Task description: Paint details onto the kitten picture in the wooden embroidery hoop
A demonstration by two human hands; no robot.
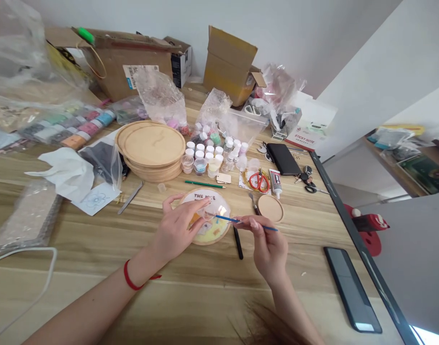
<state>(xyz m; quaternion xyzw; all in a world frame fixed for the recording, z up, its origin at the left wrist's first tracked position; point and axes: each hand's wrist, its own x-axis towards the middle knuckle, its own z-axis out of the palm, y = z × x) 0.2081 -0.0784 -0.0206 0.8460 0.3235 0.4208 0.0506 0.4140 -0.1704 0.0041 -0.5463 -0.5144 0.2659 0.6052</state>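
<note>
My right hand (270, 244) is closed round a thin blue paintbrush (225, 218), its tip pointing left. Between the thumb and fingers of my left hand (178, 223) is a small clear plastic cup (207, 213), partly hidden by the fingers; the brush tip reaches it. Beneath both lies a round wood-rimmed plaque (214, 235) with dark lettering at the top and yellow and orange patches lower down. A black-handled tool (238, 243) lies just right of the plaque, and a green pencil (205, 184) lies behind it.
Stacked round wooden boards (151, 143) stand behind my left hand, beside several white-lidded jars (208, 153). Red-handled pliers (259, 181), a glue tube (276, 183) and a small wooden disc (270, 208) lie to the right. A phone (352, 287) rests near the right edge; cardboard boxes (133, 62) line the back.
</note>
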